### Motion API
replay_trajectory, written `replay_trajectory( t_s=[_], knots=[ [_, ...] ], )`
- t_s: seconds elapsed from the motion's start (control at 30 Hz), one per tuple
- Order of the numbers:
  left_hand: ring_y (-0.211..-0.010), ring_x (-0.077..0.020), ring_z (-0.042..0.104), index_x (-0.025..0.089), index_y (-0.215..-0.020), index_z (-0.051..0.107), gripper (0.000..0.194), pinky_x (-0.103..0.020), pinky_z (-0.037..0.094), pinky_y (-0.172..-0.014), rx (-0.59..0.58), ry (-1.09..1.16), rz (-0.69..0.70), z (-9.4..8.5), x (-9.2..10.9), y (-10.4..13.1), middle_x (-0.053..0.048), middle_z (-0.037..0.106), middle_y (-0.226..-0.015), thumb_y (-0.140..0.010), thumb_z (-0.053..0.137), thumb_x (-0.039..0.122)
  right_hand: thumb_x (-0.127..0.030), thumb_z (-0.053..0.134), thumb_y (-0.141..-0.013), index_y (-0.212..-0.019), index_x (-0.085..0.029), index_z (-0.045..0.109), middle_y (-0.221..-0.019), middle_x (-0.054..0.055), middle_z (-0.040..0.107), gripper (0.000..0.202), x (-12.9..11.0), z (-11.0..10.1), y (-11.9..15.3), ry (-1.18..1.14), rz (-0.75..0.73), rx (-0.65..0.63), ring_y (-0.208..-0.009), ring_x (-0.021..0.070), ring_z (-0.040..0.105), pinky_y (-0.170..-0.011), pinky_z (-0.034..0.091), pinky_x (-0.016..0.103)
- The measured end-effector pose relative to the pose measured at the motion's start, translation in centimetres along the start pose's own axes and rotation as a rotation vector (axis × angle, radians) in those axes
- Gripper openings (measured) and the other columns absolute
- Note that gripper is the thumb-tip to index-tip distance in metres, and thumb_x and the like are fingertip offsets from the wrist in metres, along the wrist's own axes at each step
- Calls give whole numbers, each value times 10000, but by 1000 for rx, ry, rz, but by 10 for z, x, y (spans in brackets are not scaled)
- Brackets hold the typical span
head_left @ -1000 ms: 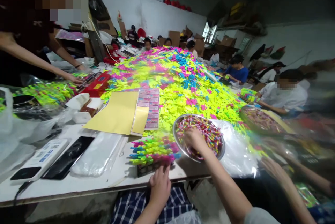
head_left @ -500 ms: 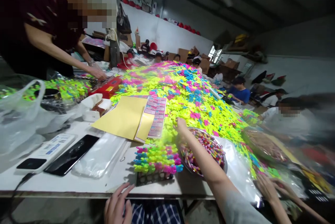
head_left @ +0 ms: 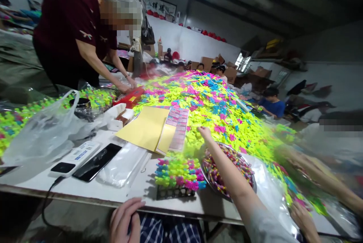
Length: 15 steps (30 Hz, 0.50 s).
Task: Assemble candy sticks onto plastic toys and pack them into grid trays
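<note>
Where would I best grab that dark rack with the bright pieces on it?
Probably low on the front of the dark rack, reaching from the near edge of the table: bright pieces crowd its top and overhang its right end, leaving that front strip bare.

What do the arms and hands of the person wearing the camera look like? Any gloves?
No gloves: the left hand and right hand are bare, and no rings show. The right arm has a pale grey sleeve, with a bare forearm beyond it. The left arm is out of view.
</note>
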<state>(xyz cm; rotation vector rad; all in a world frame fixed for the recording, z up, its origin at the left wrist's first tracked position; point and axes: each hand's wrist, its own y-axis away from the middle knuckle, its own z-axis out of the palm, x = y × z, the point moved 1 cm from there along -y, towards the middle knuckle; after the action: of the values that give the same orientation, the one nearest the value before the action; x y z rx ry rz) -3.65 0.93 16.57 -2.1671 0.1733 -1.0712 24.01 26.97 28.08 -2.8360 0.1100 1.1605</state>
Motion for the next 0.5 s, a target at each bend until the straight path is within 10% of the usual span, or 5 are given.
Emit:
replay_trajectory(
  t_s=[0.17, 0.23, 0.37, 0.5],
  knots=[
    [-1253, -218, 351, 261, -1371, 129, 634, -362, 357, -966, -489, 669, -421, 35, 52, -37, -98, 311, -1406, -833, 437, 394, -493, 370, -830, -665, -171, 454, -538, -34, 434, 371, -6, 30, 113, -377, -19, -92, -474, 73, 421, -476, 367, 201],
    [-1254, -242, 351, 211, -1360, 202, 707, -349, 353, -979, -527, 928, -498, 48, 72, -49, -127, 321, -1401, -775, 521, 450, -457, 453, -786, -652, -179, 449, -527, -35, 429, 309, -9, 52, 169, -637, 10, -250, -455, 79, 393, -445, 322, 206],
    [-1054, -236, 545, 138, -1111, 504, 450, -330, 450, -852, -246, 971, -848, 59, 85, -57, -122, 578, -1154, -774, 529, 436, -279, 581, -696, -738, -186, 515, -628, -28, 480, 121, -11, 67, 233, -834, 41, -481, -550, 88, 413, -524, 341, 207],
    [-849, -168, 623, 180, -989, 504, 297, -296, 490, -761, -158, 977, -847, 51, 82, -61, -42, 637, -980, -751, 586, 335, -259, 533, -743, -923, -230, 505, -773, -22, 504, 185, 7, 46, 233, -915, 123, -491, -634, 95, 432, -574, 355, 206]
  ],
)
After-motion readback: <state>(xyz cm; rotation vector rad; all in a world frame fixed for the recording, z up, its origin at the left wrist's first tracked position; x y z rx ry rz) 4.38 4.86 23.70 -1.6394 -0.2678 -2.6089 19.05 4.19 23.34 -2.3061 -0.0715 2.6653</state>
